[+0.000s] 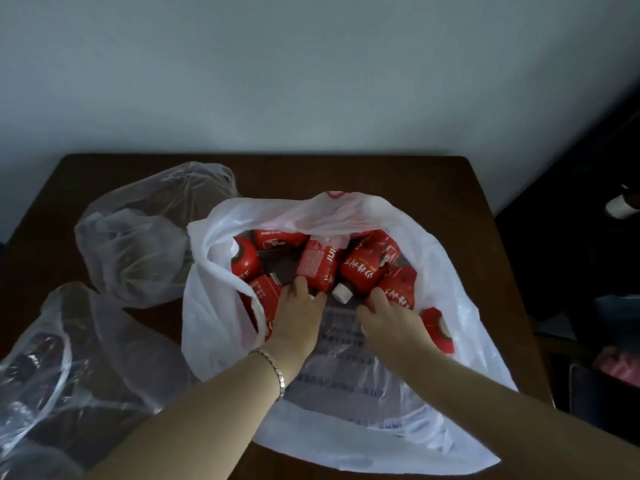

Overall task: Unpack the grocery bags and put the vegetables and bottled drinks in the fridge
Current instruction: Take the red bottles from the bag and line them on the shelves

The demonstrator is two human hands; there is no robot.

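The white grocery bag (218,306) lies wide open in front of me. Inside it, the red-labelled bottles (367,268) lie on their sides, packed close, one white cap (342,293) turned toward me. To its left, two clear bags (135,244) lie crumpled.

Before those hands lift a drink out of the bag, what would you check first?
1. Bag mouth open: ok. The white bag is spread wide on the table.
2. Bottles reachable: ok. Red bottles lie right by the left hand and right hand.
3. Firm hold: cannot tell. The fingers are partly hidden among the bottles.
4. Caps on: cannot tell. Only one white cap shows clearly.
5. Way to the fridge: cannot tell. No fridge is in view.
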